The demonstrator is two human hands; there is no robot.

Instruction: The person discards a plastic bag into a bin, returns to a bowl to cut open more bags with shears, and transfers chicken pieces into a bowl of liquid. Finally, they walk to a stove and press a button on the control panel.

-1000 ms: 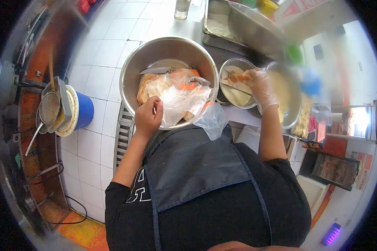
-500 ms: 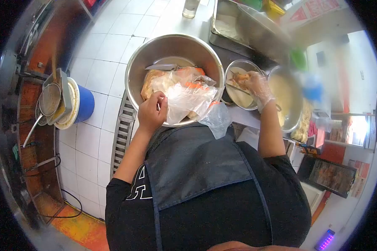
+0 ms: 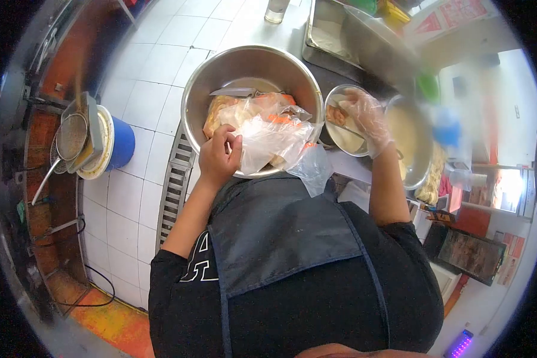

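My bare left hand is at the near-left rim of a large steel pot, its curled fingers on the edge of a clear plastic bag. The bag, printed in orange, lies over pale, yellowish packed food. A knife lies behind it in the pot. My right hand, in a clear plastic glove, is over a small metal bowl. Its fingers are bent around a brownish piece of meat, partly hidden by the hand. A thin metal utensil slants across the bowl, which holds a pale substance.
A larger bowl of pale batter stands right of my right hand. Behind are a deep steel tray with white powder and a glass. At left, a strainer rests by a blue bucket.
My right hand has turned and shifted slightly up over the small bowl, and the meat sits lower, more covered by the fingers. My left hand stays at the bag.
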